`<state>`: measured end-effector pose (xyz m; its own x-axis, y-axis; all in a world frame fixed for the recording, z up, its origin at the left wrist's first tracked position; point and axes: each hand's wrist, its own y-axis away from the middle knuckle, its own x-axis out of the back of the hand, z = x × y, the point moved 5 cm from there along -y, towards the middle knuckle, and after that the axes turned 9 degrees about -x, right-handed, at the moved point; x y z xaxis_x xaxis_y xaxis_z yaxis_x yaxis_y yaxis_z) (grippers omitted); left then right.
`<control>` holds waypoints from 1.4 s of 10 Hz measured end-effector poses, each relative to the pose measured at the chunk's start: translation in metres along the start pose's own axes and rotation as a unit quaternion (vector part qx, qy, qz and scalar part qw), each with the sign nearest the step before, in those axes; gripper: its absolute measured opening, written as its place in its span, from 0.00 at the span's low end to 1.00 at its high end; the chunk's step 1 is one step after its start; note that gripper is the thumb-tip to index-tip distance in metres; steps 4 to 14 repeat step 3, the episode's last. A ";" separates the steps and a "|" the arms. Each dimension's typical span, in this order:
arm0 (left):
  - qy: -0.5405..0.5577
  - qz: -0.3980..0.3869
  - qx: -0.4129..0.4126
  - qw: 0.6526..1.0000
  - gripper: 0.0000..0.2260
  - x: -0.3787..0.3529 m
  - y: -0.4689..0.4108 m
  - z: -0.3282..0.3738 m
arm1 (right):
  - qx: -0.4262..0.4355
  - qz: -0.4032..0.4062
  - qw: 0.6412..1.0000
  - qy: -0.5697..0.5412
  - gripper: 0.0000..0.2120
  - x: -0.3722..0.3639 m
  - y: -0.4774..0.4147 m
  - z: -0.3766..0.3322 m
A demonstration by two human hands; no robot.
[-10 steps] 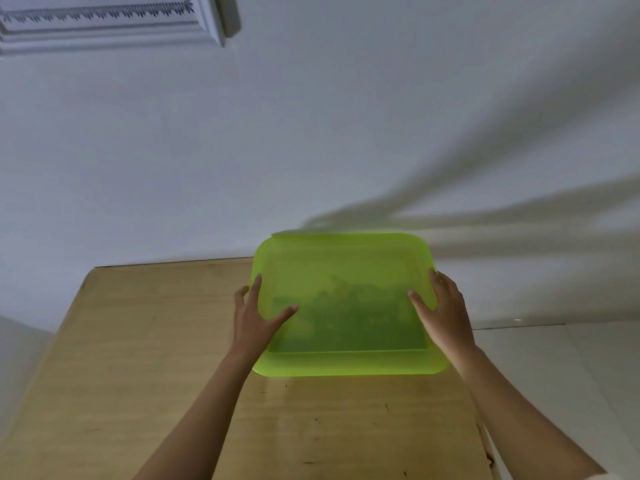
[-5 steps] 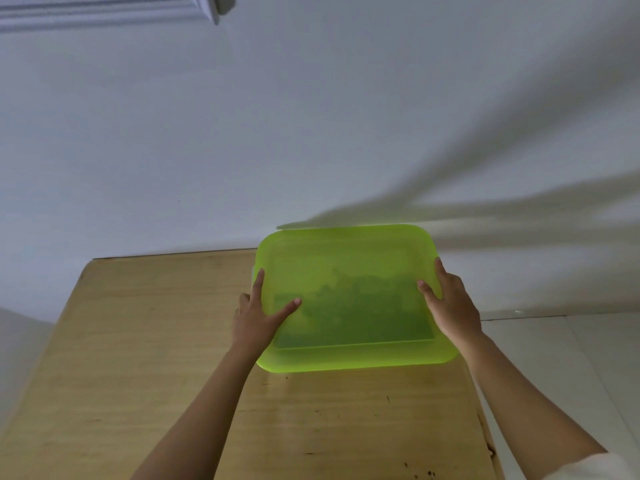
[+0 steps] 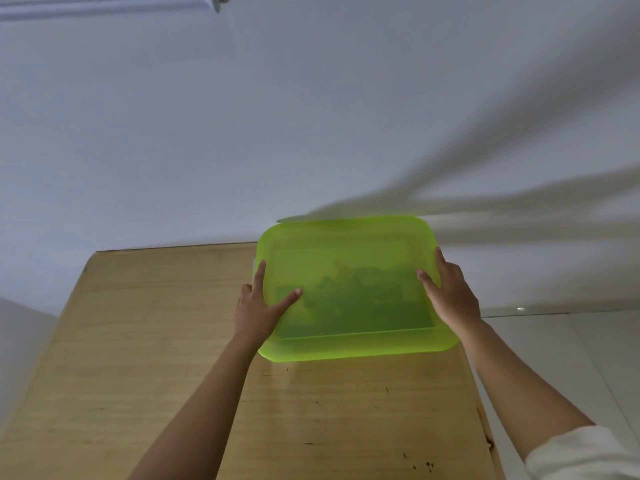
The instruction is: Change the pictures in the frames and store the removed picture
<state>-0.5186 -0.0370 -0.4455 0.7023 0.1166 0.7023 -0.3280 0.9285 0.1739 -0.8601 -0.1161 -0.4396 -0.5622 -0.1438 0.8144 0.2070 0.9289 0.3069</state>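
Observation:
A translucent lime-green plastic lid [image 3: 349,271] covers a box at the far right corner of a wooden table [image 3: 138,358]. Dark shapes show dimly through the lid; I cannot tell what they are. My left hand [image 3: 258,306] lies flat on the lid's left edge, with its fingers over the side. On the lid's right edge my right hand [image 3: 450,292] presses in the same way. A white picture frame [image 3: 104,5] hangs on the wall at the top left, mostly cut off.
The table stands against a pale wall [image 3: 311,116]. A white tiled floor [image 3: 571,358] lies to the right of the table. Small dark marks dot the table's near right part [image 3: 420,465].
The lid and both hands sit slightly further right and lower in view, and the wall frame has slid up out of the picture. Both hands keep their hold on the lid's sides.

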 end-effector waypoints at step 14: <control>-0.012 -0.046 0.029 0.998 0.44 -0.001 0.011 0.001 | -0.008 -0.004 0.999 -0.032 0.30 0.001 0.014 0.001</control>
